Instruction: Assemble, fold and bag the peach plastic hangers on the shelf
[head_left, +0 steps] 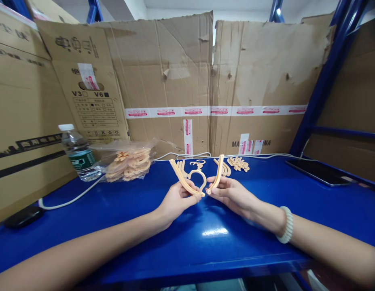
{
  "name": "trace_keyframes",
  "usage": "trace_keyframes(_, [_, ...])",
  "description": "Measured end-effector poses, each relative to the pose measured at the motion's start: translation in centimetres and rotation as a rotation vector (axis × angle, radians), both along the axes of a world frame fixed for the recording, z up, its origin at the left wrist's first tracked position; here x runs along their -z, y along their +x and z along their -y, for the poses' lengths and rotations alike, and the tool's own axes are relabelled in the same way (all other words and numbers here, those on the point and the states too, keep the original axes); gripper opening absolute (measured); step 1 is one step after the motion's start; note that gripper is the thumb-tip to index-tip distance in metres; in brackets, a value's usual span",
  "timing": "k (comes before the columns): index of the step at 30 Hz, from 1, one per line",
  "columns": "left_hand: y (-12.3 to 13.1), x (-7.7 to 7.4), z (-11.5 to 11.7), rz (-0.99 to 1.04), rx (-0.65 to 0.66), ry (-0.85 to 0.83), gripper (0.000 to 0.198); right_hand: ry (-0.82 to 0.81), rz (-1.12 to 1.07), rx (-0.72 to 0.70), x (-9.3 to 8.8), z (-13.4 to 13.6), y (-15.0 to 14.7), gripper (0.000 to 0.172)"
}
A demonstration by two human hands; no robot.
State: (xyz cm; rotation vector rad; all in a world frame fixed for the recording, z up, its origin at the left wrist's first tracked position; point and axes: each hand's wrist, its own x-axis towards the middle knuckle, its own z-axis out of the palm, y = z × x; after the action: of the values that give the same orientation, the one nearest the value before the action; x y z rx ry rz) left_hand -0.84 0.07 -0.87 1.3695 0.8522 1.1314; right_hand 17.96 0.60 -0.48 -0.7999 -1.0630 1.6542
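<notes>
My left hand (178, 202) is closed on a curved beige hanger arm (181, 178), which slants up to the left. A beige hanger hook (202, 174) rises at that arm's lower end, by my left fingertips. Between the fingers of my right hand (234, 196) is a second curved hanger arm (218, 173), standing nearly upright. The lower ends of the two arms are close together with a small gap. Behind my hands, more hanger arms (226, 169) lie on the right, others (182, 166) on the left, and loose hooks (198, 163) in between.
A blue tabletop (138, 242) lies beneath. At left stand a water bottle (79, 155), a clear bag of beige parts (131, 163) and a black device (23, 217). Small beige pieces (238, 164) are piled at back right, near a dark tablet (319, 171). Cardboard (166, 81) walls the back.
</notes>
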Motion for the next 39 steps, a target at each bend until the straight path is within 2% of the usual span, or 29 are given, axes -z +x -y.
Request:
trace_keyframes(2, [0.0, 0.0, 0.0, -0.016, 0.005, 0.016, 0.031, 0.005, 0.010, -0.027, -0.1, 0.2, -0.1, 0.038])
trace_keyframes(5, [0.0, 0.1, 0.0, -0.038, 0.012, 0.037, 0.030, 0.021, 0.019, -0.064, -0.1, 0.4, -0.1, 0.042])
trace_keyframes(12, [0.1, 0.0, -0.1, -0.051, 0.041, 0.059, 0.030, 0.122, 0.041, -0.059, 0.3, 0.0, 0.0, 0.046])
trace_keyframes(22, [0.0, 0.1, 0.0, -0.096, 0.010, 0.053, 0.030, 0.269, 0.144, -0.024, 0.3, 0.1, -0.1, 0.035])
trace_keyframes(32, [-0.1, 0.4, -0.1, -0.086, -0.004, 0.087, 0.028, 0.329, 0.213, 0.003, 0.0, 0.3, -0.1, 0.031])
trace_keyframes(39, [-0.1, 0.5, 0.0, -0.062, -0.002, 0.046, 0.029, 0.405, 0.292, 0.035, -0.4, 1.0, -0.5, 0.027])
